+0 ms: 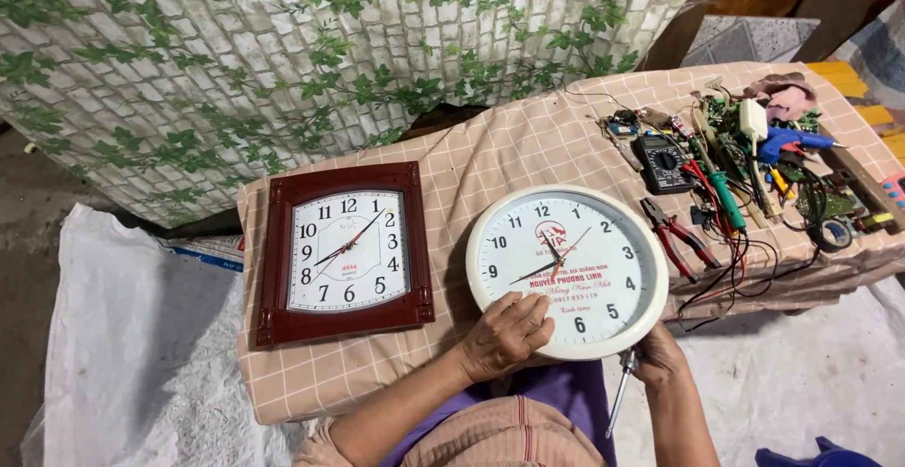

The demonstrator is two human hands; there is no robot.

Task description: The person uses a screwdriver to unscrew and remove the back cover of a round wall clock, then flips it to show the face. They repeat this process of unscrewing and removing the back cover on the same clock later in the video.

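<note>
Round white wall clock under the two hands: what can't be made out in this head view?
- Round white wall clock: its lower rim, covered by the left hand and right hand.
- Thin metal tool at the right hand: tip hidden behind the rim.
- Tangle of wires and circuit boards: parts too small to tell apart.

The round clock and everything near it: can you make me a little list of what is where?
Left hand: flat on the round white clock
Right hand: under the clock's rim, holding a screwdriver
Beside it: square brown clock
Table: checked cloth
Tools at right: red pliers, black meter, blue glue gun, wires
</note>
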